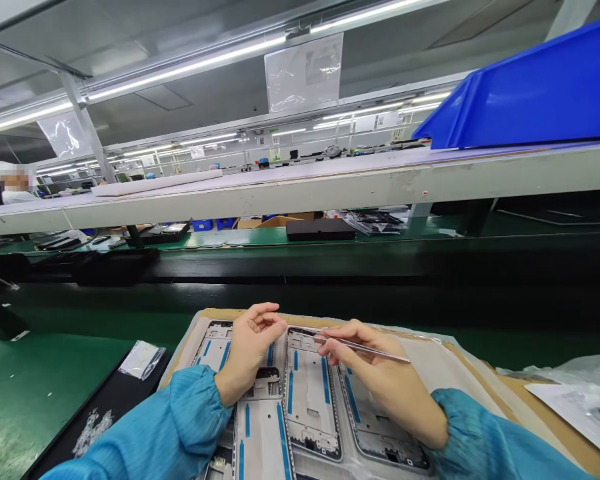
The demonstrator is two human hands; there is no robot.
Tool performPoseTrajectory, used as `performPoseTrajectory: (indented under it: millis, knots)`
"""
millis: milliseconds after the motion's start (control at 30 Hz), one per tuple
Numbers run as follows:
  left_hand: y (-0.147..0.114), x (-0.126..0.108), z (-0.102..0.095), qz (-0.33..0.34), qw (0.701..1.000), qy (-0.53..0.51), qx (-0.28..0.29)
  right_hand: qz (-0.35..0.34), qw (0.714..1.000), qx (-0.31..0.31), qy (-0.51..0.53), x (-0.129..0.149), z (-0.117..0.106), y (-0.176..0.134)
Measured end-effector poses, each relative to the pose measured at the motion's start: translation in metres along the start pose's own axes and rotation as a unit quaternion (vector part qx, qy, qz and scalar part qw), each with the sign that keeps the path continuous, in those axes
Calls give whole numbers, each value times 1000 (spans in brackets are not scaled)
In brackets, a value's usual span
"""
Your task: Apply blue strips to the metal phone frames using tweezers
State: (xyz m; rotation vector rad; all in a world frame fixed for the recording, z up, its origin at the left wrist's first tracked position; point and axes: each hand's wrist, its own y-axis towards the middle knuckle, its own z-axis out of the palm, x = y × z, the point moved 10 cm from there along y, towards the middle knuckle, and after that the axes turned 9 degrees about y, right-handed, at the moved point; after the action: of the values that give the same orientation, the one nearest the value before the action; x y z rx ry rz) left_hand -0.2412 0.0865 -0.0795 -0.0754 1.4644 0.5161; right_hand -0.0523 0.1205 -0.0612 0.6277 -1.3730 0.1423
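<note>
My right hand (pixel 373 357) grips a pair of metal tweezers (pixel 387 355), their tips pointing left over the top of the middle phone frame (pixel 310 393). My left hand (pixel 250 347) hovers just left of that frame, thumb and forefinger pinched together; anything between them is too small to make out. Closer to me lies another phone frame (pixel 263 433), overlapping those behind it. A further phone frame (pixel 385 437) is under my right hand, and one more phone frame (pixel 213 347) sits left of my left wrist. Blue strips run along the frames.
Cardboard and pale sheeting (pixel 430 370) lie beneath the frames. At left, a black tray (pixel 125 393) carries a small plastic bag (pixel 143 360) and clear scraps (pixel 93 430). A white shelf (pixel 280 193) crosses ahead, with a blue bin (pixel 530 93) at right. A person (pixel 17 183) is far left.
</note>
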Motion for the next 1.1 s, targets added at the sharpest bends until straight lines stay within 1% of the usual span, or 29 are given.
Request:
performPoseTrajectory:
  millis: [100,233,400,533,667,767,900,1100]
  knots:
    - [-1,1,2,-2,1000,-2,5,-9,1000,-4,11,5,1,0]
    - [-2,1,5,-5,1000,-4,15,3,1000,-2,27,7,3,1]
    - [-2,1,11,-14,999,0,51,20,999,-8,39,4,1,2]
    - [-1,-2,14,-13,997,4,74,14,999,-8,40,4,0,4]
    - [0,-5,16,-5,996,13,88,13,999,-13,38,-1,-4,5]
    - [-1,-7,17,5,995,26,95,14,999,-23,44,-5,-7,4]
    - [-3,-11,20,29,992,52,107,15,999,-20,43,0,-5,3]
    - [-5,-20,18,75,987,103,94,16,999,-20,44,8,-3,2]
